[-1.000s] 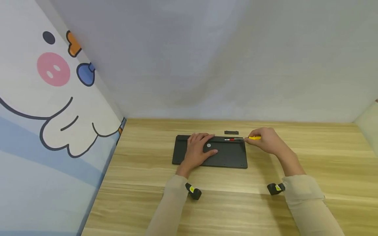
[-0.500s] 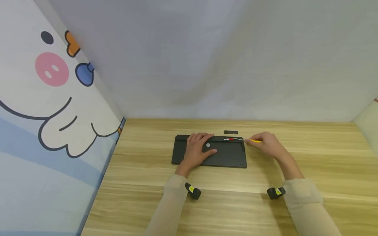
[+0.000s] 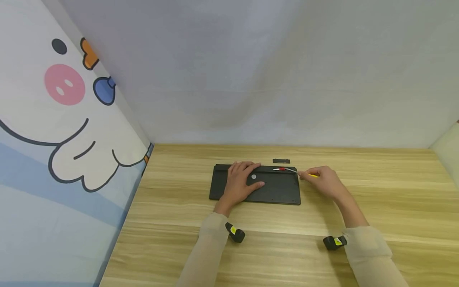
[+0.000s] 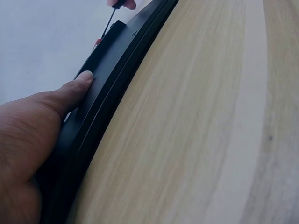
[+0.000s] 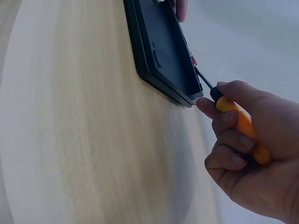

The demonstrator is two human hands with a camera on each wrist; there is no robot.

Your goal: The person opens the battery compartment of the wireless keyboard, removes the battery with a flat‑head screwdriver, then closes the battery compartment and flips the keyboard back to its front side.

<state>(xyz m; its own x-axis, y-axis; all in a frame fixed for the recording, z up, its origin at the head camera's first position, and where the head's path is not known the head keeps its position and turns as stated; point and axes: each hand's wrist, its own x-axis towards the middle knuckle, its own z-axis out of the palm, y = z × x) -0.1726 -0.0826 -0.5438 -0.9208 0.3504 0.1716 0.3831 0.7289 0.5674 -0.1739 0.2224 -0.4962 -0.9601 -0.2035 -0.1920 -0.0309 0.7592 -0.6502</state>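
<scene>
A black keyboard (image 3: 276, 191) lies underside up on the table. My left hand (image 3: 238, 183) rests on its left half with fingers spread and the thumb extended. In the right wrist view, my right hand (image 5: 254, 144) grips the yellow handle of a screwdriver (image 5: 245, 123) just off the keyboard's right end. The screwdriver's metal shaft reaches over the keyboard's far right edge to a small red and white battery (image 3: 279, 169) in the slot there. Whether the shaft's tip touches the battery is too small to tell.
A small black battery cover (image 3: 281, 161) lies on the wooden table (image 3: 172, 239) just behind the keyboard. A pale wall (image 3: 269, 79) rises along the table's far edge. At the left stands a panel (image 3: 71, 127) with a cartoon print.
My right hand has moved slightly toward me, and the screwdriver's shaft now slopes down more toward the hand. My left hand stays in place on the keyboard.
</scene>
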